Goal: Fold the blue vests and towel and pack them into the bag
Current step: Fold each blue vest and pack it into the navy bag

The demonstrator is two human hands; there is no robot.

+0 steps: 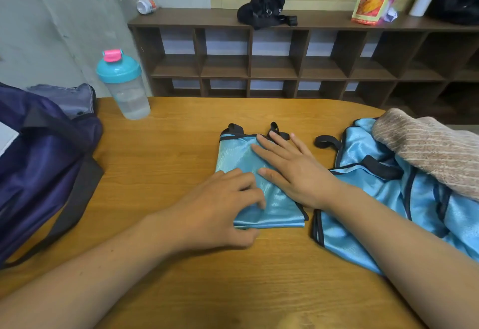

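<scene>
The table [181, 162] is slick wood and the cloth is glossy, so most of the risk here is sliding. The bag [39, 168] sits at the far left edge, well apart from the work. Its mouth looks partly slumped, so a folded bundle carried over could catch on the rim and come undone. The second vest [363, 238] lies loose and crumpled at the right, its edge just beside the folded one. Dragging either could pull a strap of the other along with it. The towel [427, 152] rests on top of that loose vest near the table's right edge, and tugging the vest out from under it could tip it to the floor. The vest [236, 157] lies mid-table, folded into a narrow strip with its black straps at the far end. The layers would likely spring open or fan apart if the pressure comes off before the next fold is set. The right grip [293, 170] lies flat on this vest, fingers straight and spread, pressing rather than holding. The left grip [220, 214] is curled at the near left corner, fingers on top and thumb at the edge, pinching the cloth there. A hasty lift from that corner alone could let the fold slip out.
</scene>
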